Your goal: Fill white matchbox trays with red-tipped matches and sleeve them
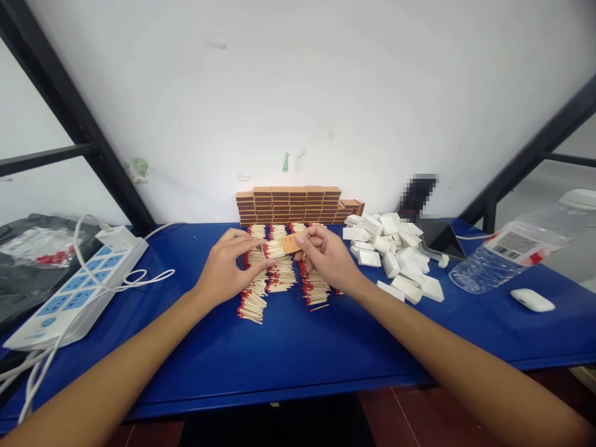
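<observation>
Over the blue table [298, 347], my left hand [228, 264] pinches the inner tray of matches [274, 249], fingers closed on its red-tipped end. My right hand [328, 254] is closed on the orange matchbox sleeve [292, 243], which meets the tray between my hands. Loose red-tipped matches [279, 279] lie in rows under both hands. A stacked wall of brown matchboxes [293, 206] stands against the wall behind them.
A heap of white inner trays [395, 251] lies to the right, beside a dark phone [440, 237], a lying plastic bottle [503, 254] and a white mouse [531, 300]. A white power strip [79, 285] with cables sits at left.
</observation>
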